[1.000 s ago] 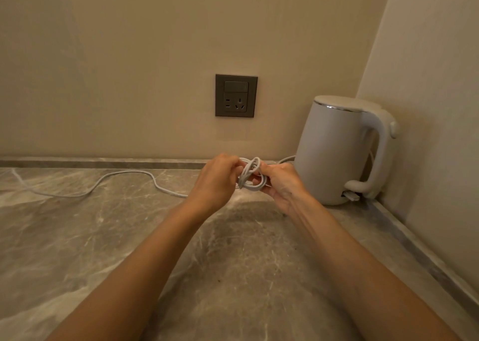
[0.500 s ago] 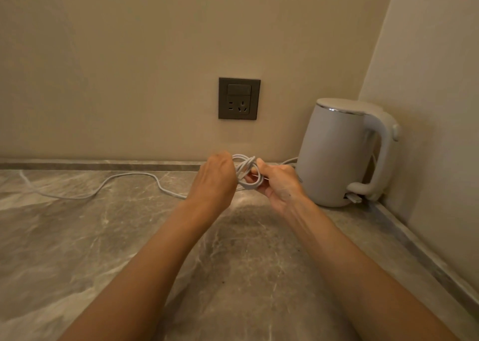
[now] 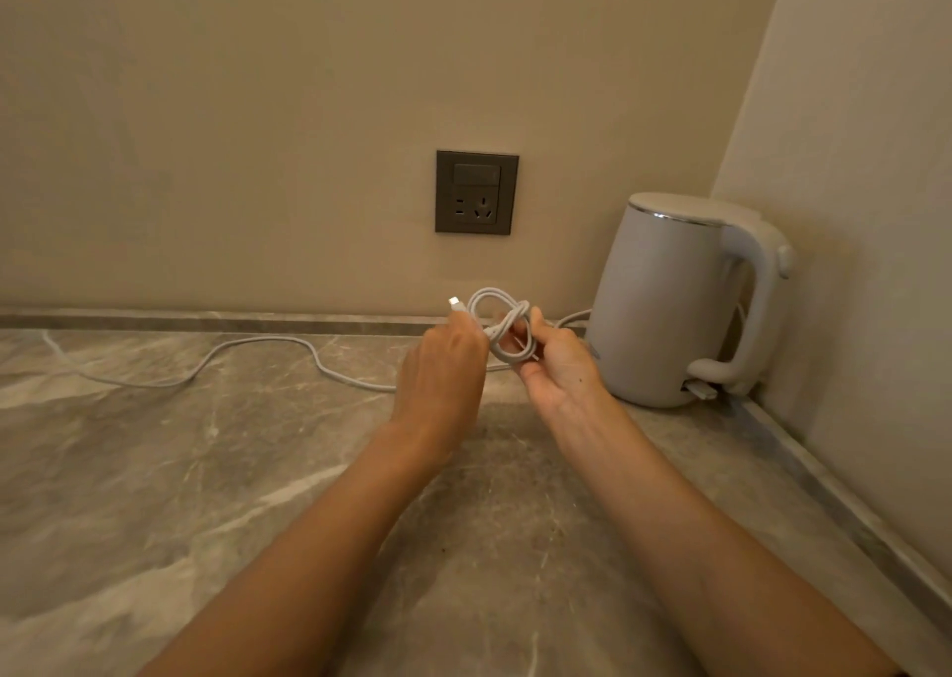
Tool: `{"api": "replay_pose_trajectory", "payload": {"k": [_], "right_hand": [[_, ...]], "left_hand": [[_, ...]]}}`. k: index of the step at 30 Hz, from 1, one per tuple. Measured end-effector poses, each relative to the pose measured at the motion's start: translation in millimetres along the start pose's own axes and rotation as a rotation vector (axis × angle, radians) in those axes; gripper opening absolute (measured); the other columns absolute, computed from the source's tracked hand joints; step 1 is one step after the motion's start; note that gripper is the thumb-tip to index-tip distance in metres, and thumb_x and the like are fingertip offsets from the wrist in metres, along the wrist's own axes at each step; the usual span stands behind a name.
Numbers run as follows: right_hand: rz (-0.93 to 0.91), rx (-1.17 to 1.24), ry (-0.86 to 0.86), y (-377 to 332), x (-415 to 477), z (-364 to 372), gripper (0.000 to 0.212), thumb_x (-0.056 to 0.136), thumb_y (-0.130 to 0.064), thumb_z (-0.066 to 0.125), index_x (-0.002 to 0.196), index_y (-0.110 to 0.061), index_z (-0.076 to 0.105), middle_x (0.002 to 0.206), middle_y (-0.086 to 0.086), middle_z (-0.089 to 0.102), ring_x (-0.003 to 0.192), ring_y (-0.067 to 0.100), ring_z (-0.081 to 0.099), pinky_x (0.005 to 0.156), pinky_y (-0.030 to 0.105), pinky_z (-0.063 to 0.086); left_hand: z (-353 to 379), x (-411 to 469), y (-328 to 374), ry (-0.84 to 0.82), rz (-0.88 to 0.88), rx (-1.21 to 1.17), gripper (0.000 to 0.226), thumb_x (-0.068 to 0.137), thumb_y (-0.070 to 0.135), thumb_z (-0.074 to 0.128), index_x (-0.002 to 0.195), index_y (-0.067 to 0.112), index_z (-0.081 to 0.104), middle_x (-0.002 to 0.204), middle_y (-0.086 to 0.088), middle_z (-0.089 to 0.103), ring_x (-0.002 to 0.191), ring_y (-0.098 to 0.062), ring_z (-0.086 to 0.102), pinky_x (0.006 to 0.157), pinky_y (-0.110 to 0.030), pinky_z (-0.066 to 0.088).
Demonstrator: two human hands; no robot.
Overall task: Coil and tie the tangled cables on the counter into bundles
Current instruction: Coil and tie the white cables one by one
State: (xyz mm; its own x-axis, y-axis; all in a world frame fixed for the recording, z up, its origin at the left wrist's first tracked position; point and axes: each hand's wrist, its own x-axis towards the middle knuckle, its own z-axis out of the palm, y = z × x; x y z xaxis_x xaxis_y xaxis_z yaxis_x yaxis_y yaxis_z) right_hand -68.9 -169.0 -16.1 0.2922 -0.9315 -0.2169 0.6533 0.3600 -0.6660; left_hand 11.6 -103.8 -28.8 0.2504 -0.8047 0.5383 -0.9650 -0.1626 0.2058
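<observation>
Left hand grips cable end | right hand pinches white coil | risk: loose knot, loops may spring apart.

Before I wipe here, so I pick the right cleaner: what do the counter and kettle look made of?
Counter: polished grey stone, likely marble, by its pale veins and sheen. Electric kettle: matte white plastic body, probably, with a shiny metal ring under the lid.

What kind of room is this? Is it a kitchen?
Probably a kitchen corner, though I can't be sure: a white electric kettle stands on a grey marble-look counter against the wall, near a wall socket with a switch.
</observation>
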Motion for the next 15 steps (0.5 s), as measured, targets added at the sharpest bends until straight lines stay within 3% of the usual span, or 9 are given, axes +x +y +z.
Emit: {"api": "replay_pose_trajectory", "payload": {"k": [3, 5, 7, 9, 13, 15], "right_hand": [[-0.017, 0.028, -0.038, 0, -3, 0, 0.022, 0.095, -0.003, 0.049, 0.075, 0.002, 0.056, 0.071, 0.012, 0.060, 0.065, 0.018, 0.060, 0.091, 0.044, 0.050], [-0.019, 0.016, -0.085, 1, -4, 1, 0.022, 0.096, -0.004, 0.048, 0.076, 0.002, 0.057, 0.074, 0.013, 0.060, 0.068, 0.018, 0.060, 0.091, 0.043, 0.051], [-0.048, -0.124, -0.155, 1, -6, 2, 0.023, 0.096, -0.007, 0.047, 0.079, 0.001, 0.060, 0.076, 0.012, 0.062, 0.070, 0.017, 0.060, 0.085, 0.035, 0.052], [-0.108, -0.395, -0.224, 0, -10, 2, 0.028, 0.098, -0.012, 0.046, 0.080, -0.002, 0.064, 0.074, 0.007, 0.063, 0.068, 0.013, 0.058, 0.073, 0.027, 0.052], [-0.155, -0.665, -0.263, 6, -22, 7, 0.033, 0.099, -0.017, 0.046, 0.074, -0.009, 0.066, 0.062, -0.001, 0.063, 0.064, 0.012, 0.055, 0.069, 0.028, 0.047], [-0.141, -0.681, -0.288, 11, -29, 12, 0.031, 0.099, -0.017, 0.045, 0.077, -0.008, 0.066, 0.066, 0.002, 0.064, 0.066, 0.014, 0.056, 0.070, 0.029, 0.047]], "left_hand": [[-3, 1, -2, -0.079, 0.011, -0.054, 0.015, 0.096, 0.008, 0.041, 0.100, 0.002, 0.054, 0.093, -0.015, 0.064, 0.083, -0.032, 0.061, 0.066, -0.037, 0.048], [-7, 4, -7, -0.144, -0.048, -0.277, 0.021, 0.094, 0.004, 0.039, 0.089, -0.005, 0.058, 0.085, -0.019, 0.067, 0.079, -0.036, 0.064, 0.072, -0.042, 0.053], [-14, 8, -15, -0.190, -0.214, -0.504, 0.037, 0.094, 0.010, 0.033, 0.076, -0.006, 0.062, 0.072, -0.018, 0.069, 0.072, -0.035, 0.065, 0.073, -0.046, 0.054], [-17, 10, -26, -0.136, -0.382, -0.635, 0.043, 0.092, 0.020, 0.030, 0.071, 0.001, 0.063, 0.068, -0.015, 0.068, 0.071, -0.034, 0.064, 0.075, -0.047, 0.054], [-31, 7, -40, -0.077, -0.419, -0.635, 0.030, 0.090, 0.035, 0.047, 0.110, 0.014, 0.052, 0.099, -0.011, 0.064, 0.090, -0.029, 0.061, 0.080, -0.048, 0.054], [-42, 1, -45, -0.111, -0.316, -0.561, 0.025, 0.086, 0.030, 0.058, 0.106, 0.015, 0.059, 0.091, -0.008, 0.066, 0.085, -0.025, 0.064, 0.076, -0.044, 0.056]]}}
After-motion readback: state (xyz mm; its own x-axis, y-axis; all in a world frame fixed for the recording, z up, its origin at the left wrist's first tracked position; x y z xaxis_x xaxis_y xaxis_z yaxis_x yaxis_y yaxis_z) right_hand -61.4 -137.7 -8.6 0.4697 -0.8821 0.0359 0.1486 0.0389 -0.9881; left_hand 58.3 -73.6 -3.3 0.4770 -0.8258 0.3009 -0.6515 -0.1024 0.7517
